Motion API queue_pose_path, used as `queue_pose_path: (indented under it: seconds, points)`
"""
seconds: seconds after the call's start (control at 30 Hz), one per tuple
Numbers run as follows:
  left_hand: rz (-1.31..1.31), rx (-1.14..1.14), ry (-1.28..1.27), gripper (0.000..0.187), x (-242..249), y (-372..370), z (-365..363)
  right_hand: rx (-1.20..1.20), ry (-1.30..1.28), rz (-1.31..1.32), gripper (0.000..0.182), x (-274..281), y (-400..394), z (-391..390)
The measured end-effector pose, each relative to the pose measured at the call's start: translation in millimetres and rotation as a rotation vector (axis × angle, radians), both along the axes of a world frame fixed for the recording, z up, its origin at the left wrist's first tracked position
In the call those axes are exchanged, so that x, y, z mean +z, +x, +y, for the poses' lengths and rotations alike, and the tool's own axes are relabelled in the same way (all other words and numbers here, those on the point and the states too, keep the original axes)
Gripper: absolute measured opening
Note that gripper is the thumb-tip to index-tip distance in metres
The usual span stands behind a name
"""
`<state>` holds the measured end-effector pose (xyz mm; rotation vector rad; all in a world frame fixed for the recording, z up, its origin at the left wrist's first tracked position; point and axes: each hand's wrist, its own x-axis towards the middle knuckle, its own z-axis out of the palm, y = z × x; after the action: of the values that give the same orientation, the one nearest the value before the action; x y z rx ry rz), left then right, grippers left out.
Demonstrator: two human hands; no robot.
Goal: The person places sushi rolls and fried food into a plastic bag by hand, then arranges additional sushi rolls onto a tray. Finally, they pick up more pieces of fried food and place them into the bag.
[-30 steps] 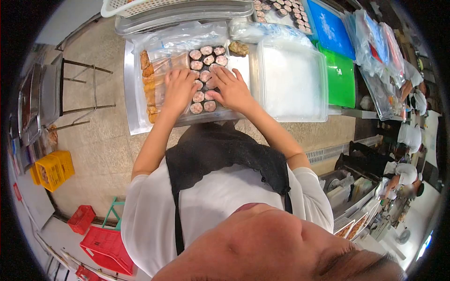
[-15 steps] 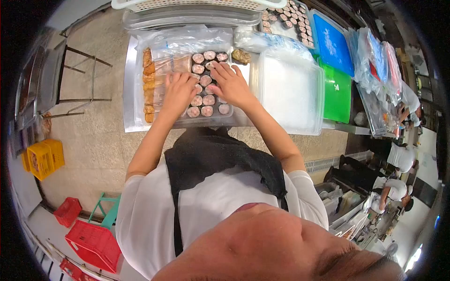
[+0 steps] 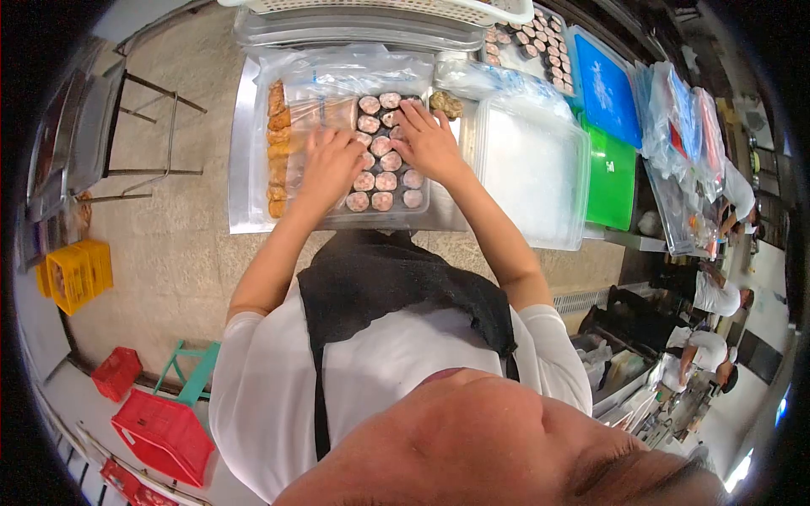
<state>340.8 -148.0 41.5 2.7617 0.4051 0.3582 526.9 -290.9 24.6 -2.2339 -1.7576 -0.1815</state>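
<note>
A clear plastic tray [image 3: 419, 221] lies on the metal table. Dark-edged round pieces with pink-white tops [image 3: 386, 181] stand in its right part in rows. Golden-brown pieces [image 3: 278, 152] line its left side, with clear plastic film [image 3: 321, 110] beside them. My left hand [image 3: 331, 164] rests on the film edge at the left of the round pieces, fingers apart. My right hand [image 3: 430, 145] lies over the right-hand round pieces, fingers spread, its fingertips touching them; some pieces are hidden under it.
An olive-brown lump [image 3: 446, 104] sits right of the tray. Stacked clear trays [image 3: 531, 169], a green lid [image 3: 609, 177] and a blue lid [image 3: 603, 88] are further right. Another tray of round pieces [image 3: 531, 51] stands behind. Co-workers [image 3: 717, 291] are at the far right.
The view has shifted slightly. My right hand has moved a little up and right over the round pieces, with its fingers shifted toward the right column. My left hand has barely moved.
</note>
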Motion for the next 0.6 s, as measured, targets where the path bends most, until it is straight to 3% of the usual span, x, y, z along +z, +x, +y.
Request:
queue_pose_path:
  seconds: [0.17, 0.3, 0.47, 0.6]
  points:
    - [-0.080, -0.009, 0.061, 0.025, 15.2, 29.4, 18.6, 0.045, 0.046, 0.046, 0.042, 16.8, 11.3, -8.8]
    - [-0.041, -0.016, 0.104, 0.025, -0.2, 48.5, 24.1, 0.047, 0.149, 0.085, 0.029, 39.9, 43.7, -20.9]
    - [-0.040, 0.020, 0.065, 0.025, -4.1, 49.6, 18.6, -0.114, 0.317, -0.010, 0.031, 41.8, 172.1, -32.4]
    - [-0.075, 0.080, 0.047, 0.029, 11.4, 46.3, 11.3, -0.283, 0.285, 0.099, 0.038, 28.8, 259.1, -25.1]
